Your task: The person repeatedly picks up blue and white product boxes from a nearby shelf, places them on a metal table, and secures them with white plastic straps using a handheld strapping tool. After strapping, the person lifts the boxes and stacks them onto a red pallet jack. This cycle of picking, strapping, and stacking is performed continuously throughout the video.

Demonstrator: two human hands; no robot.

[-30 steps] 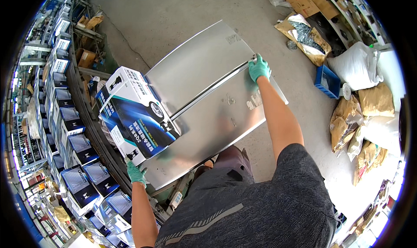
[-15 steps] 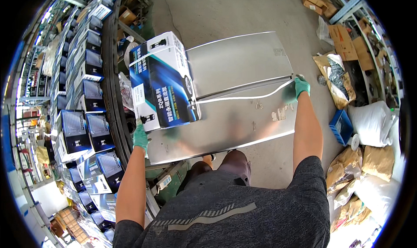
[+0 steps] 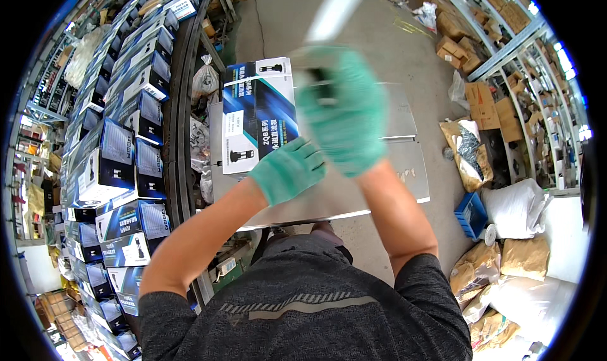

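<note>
A blue, white and black cardboard box (image 3: 258,124) lies on a shiny metal-topped table (image 3: 354,199), near its left side. A white strap runs across the box's far part. My left hand (image 3: 288,171), in a green glove, is by the box's near right corner, its fingers stretched out and holding nothing. Raised above the table right of the box, my right hand (image 3: 346,111), also gloved in green, is blurred by motion. From it a blurred white strap (image 3: 338,10) extends up and away, gripped in the fingers. Part of the box's right side is hidden behind my hands.
Stacked printed boxes (image 3: 117,165) line the left, behind a dark rail (image 3: 180,108). At right are a blue crate (image 3: 471,215), white sacks (image 3: 515,209), brown paper packages (image 3: 518,258) and metal shelving (image 3: 506,51) with cartons.
My right hand has swung from the table's right edge up and leftward with the strap. My left hand has left the box's near left corner and moved right to its near right corner.
</note>
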